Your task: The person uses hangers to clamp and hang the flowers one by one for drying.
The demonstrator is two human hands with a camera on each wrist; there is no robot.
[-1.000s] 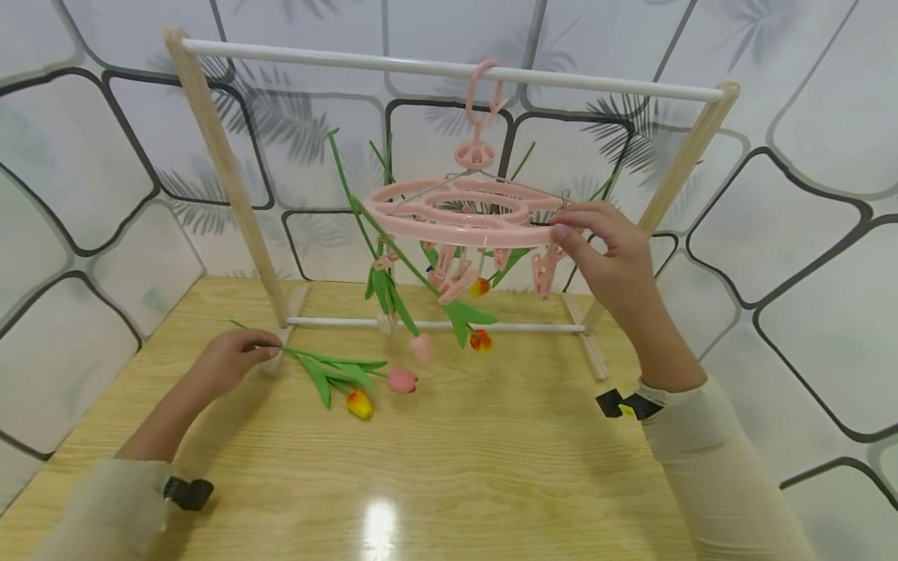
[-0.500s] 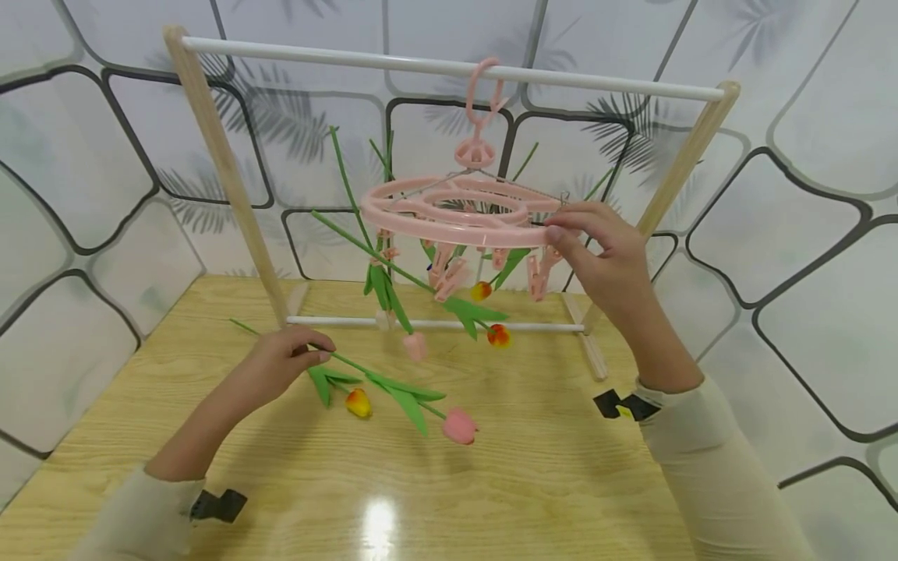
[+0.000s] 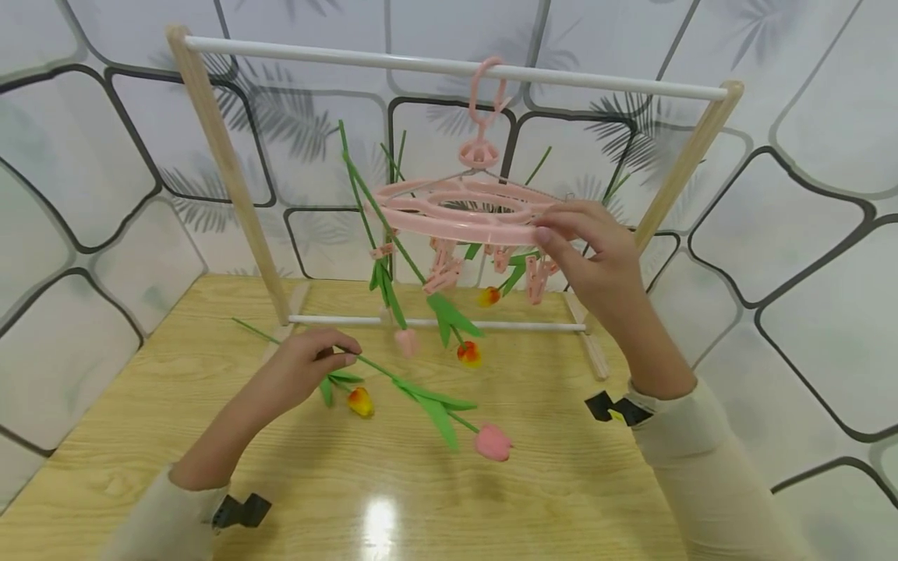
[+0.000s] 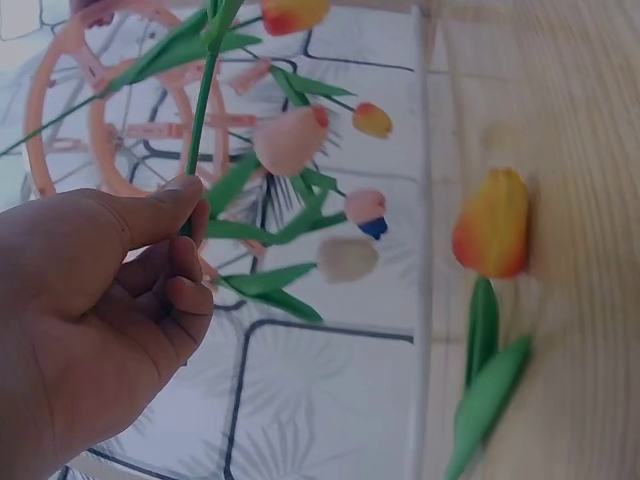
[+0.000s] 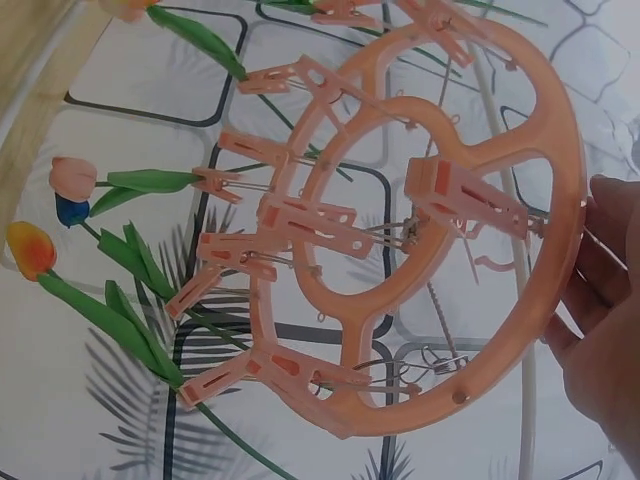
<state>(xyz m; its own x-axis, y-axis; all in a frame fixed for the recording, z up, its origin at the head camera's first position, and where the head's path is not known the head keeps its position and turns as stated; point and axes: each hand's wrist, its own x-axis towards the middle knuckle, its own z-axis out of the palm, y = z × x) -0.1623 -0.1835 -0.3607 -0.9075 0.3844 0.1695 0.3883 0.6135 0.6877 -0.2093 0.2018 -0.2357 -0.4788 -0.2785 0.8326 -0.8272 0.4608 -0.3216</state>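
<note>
My left hand [image 3: 305, 374] pinches the green stem of a pink tulip [image 3: 493, 442] between thumb and fingers, its flower pointing right and down above the table. In the left wrist view the thumb presses on the stem [image 4: 205, 110]. My right hand [image 3: 596, 249] holds the right rim of a round pink clip hanger [image 3: 456, 231]. Several tulips hang flower-down from its clips, among them a red-yellow tulip [image 3: 468, 354] at the front and a pale pink tulip [image 3: 406, 341]. In the right wrist view, some pink clothespins [image 5: 465, 195] hold no stem.
The hanger hooks over the white top bar [image 3: 351, 57] of a wooden-legged rack [image 3: 231, 179]. A yellow-orange tulip [image 3: 361, 401] lies on the wooden table [image 3: 561, 483] behind my left hand. A patterned wall [image 3: 793, 234] stands close behind and at both sides.
My left hand has drawn the pink tulip rightward, away from the yellow-orange tulip on the table. The hanger has turned a little in my right hand, and its hanging tulips have shifted.
</note>
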